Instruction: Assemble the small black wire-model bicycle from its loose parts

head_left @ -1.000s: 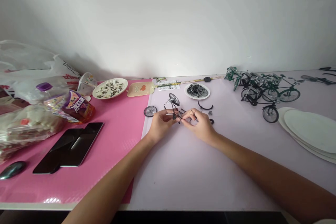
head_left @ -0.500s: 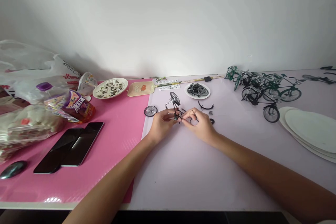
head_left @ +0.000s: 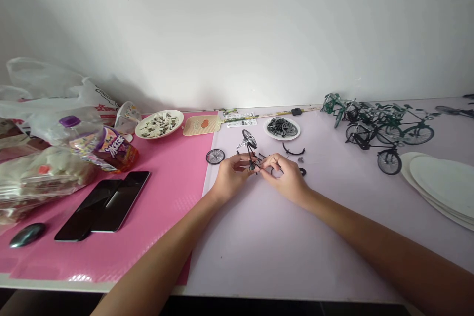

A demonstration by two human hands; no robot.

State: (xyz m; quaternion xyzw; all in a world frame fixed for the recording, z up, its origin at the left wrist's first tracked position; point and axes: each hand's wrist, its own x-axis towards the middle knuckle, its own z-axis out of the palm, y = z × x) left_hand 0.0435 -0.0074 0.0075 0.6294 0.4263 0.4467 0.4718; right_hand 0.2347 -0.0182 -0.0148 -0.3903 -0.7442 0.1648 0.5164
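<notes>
Between both hands is a small black model bicycle frame (head_left: 252, 152), tilted, with one wheel (head_left: 249, 138) and silver handlebars upward. My left hand (head_left: 230, 177) grips it from the left with closed fingers. Thumb and forefinger of my right hand (head_left: 287, 176) pinch at the frame's lower right part; fingertips of both hands nearly meet there. A loose spoked wheel (head_left: 215, 156) lies left of my left hand. Beyond my right hand lie a curved black part (head_left: 294, 151) and a small black ring (head_left: 302, 172), partly hidden by the fingers.
A white plate (head_left: 265, 133) holds black wheels. Several model bicycles (head_left: 388, 126) stand at the right, near stacked white plates (head_left: 444, 185). On the pink left side are two phones (head_left: 120, 202), a bottle (head_left: 107, 148), plastic bags (head_left: 40, 173), a mouse (head_left: 27, 235) and a bowl of bits (head_left: 179, 117).
The whole view has shifted slightly, so things on the table appear a little further right. Both hands keep nearly the same hold on the model bicycle frame.
</notes>
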